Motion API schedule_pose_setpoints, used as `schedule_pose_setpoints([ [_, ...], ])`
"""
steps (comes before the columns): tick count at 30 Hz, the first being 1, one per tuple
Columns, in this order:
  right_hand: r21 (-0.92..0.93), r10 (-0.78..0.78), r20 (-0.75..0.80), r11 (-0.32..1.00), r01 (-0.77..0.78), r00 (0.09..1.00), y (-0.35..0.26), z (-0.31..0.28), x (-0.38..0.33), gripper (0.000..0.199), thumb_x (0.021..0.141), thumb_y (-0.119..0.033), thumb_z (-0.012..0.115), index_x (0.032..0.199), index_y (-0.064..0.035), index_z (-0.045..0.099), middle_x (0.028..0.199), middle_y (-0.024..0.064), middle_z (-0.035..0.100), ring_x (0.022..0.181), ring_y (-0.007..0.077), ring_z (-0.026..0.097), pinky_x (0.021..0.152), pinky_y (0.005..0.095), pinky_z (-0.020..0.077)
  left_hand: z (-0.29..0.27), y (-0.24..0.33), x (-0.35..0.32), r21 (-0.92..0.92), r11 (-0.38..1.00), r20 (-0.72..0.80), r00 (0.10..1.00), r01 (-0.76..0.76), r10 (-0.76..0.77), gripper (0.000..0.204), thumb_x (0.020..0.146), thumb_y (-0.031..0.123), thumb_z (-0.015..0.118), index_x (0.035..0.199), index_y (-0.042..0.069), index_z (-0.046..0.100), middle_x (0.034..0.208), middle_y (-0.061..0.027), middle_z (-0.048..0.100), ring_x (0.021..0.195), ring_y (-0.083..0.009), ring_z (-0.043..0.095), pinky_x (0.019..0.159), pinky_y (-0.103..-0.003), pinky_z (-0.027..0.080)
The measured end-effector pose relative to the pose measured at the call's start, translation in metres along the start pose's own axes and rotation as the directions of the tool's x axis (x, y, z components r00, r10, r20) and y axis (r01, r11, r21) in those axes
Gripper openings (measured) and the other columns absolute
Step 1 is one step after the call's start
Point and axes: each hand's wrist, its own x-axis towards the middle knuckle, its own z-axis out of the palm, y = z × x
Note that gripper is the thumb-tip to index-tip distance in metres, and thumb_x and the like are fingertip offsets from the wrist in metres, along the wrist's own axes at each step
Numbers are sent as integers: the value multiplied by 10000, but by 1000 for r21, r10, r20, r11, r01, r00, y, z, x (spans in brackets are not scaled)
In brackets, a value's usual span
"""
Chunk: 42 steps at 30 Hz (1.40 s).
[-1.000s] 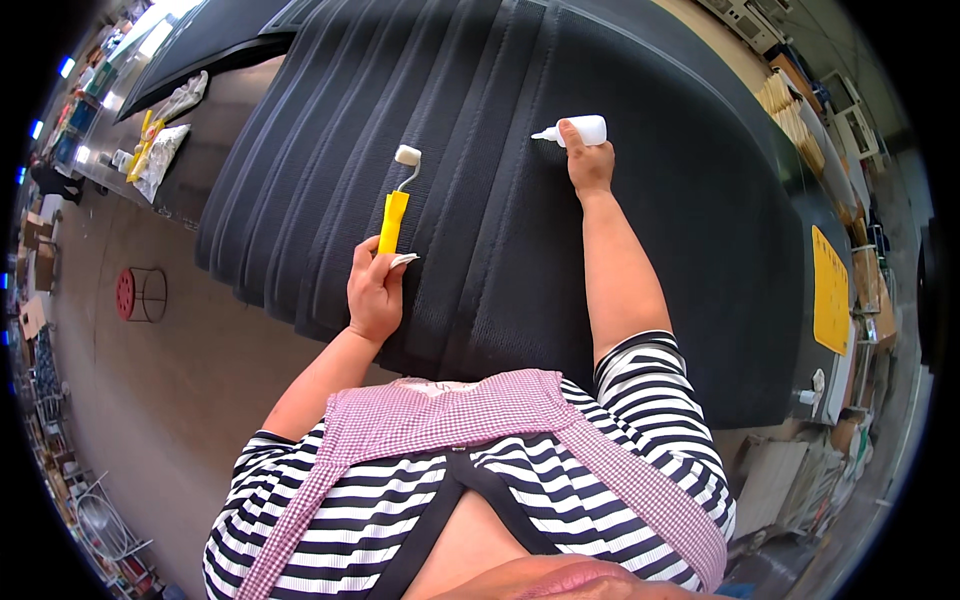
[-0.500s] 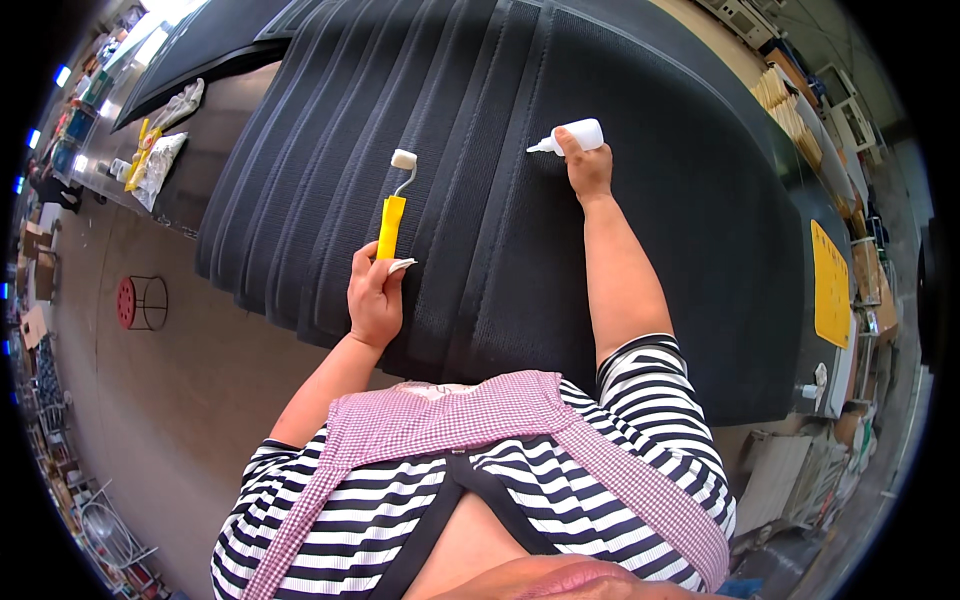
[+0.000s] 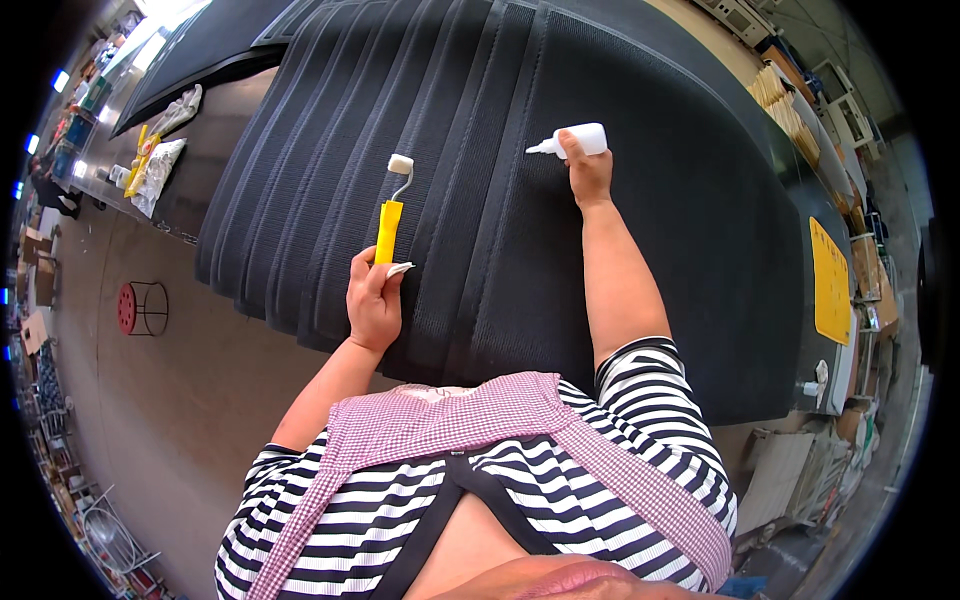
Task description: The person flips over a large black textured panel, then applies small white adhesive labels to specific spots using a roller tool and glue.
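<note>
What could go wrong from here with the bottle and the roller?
The right hand holds the white bottle nozzle-down over the black ribbed mat; a hard squeeze might leave too much. The left hand grips the roller at its handle end beside a scrap, so it could slip.

Lower end of yellow roller handle (image 3: 388, 230) hidden inside left hand (image 3: 373, 305). White bottle (image 3: 574, 140) partly covered by right hand (image 3: 588, 175). Small items on far bench (image 3: 215, 140) too small to identify.

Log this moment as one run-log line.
left hand: holds yellow-handled roller | right hand: holds white squeeze bottle, nozzle pointing left | both over black ribbed mat
</note>
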Motion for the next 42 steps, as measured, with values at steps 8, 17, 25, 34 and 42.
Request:
schedule_pose_setpoints([
  [8,-207,-155,-171,971,119,973,1,9,3,409,850,-443,736,909,-41,775,887,128,772,869,294,750,816,388,556,-4,-1,-1,28,999,-36,999,-24,25,131,987,169,641,992,45,685,1186,-215,592,907,-321,647,805,-385,539],
  [17,-290,-124,-189,955,65,974,4,-1,4,465,820,-499,740,902,-44,787,882,143,771,880,321,748,838,413,556,2,0,2,-2,1000,-19,1000,-15,15,113,981,158,647,995,54,690,1181,-211,593,895,-316,644,794,-384,538],
  [25,-330,-81,-194,944,12,978,6,-2,5,481,796,-500,762,914,-35,788,916,149,773,910,315,747,857,406,553,2,0,3,-8,1000,-7,1000,-29,29,105,980,143,642,994,45,679,1190,-213,593,928,-321,641,814,-377,539],
  [34,-231,-50,-106,973,24,993,0,2,2,393,783,-426,759,905,-54,789,906,120,776,888,285,750,842,382,556,-2,0,1,1,1000,-30,999,-23,23,99,966,134,656,987,42,686,1156,-212,601,923,-329,643,802,-387,536],
  [42,-169,-52,-64,985,40,997,9,-12,1,342,790,-379,750,897,-56,788,885,93,775,852,240,749,816,358,555,8,-3,3,-24,999,-14,999,-39,38,95,965,125,659,986,36,685,1151,-209,601,939,-323,638,809,-382,536],
])
